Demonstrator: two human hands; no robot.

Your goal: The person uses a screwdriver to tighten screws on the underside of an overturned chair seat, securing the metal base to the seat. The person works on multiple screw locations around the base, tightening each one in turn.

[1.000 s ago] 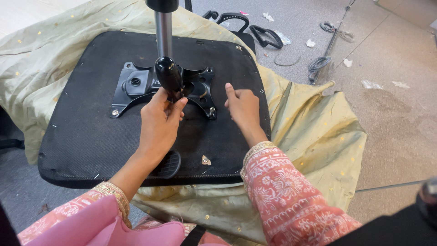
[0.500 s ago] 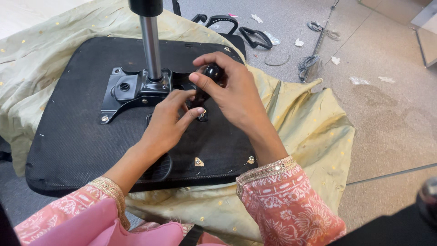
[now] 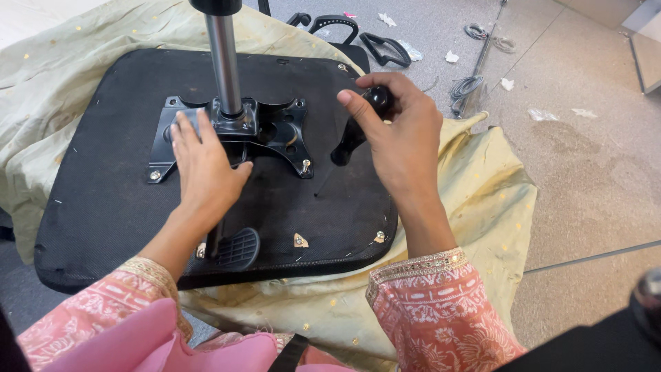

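Observation:
An upturned black chair seat (image 3: 103,207) lies on a pale green cloth (image 3: 475,200). A black metal mechanism plate (image 3: 275,134) is bolted to its underside, and a silver gas cylinder (image 3: 224,62) stands up from it. My left hand (image 3: 203,165) rests flat on the plate beside the cylinder's base, fingers apart. My right hand (image 3: 396,127) grips the round knob of a black screwdriver (image 3: 348,141), whose thin shaft slants down toward the seat near a bolt (image 3: 305,165) at the plate's right corner.
A black lever paddle (image 3: 234,248) lies near the seat's front edge. Black armrest parts (image 3: 365,34) lie on the grey floor behind the seat, with cables (image 3: 471,83) and paper scraps to the right. A dark object (image 3: 647,303) sits at the lower right.
My right hand has carried the black-handled tool from the middle of the plate out to its right side. My left hand has shifted left onto the plate by the cylinder.

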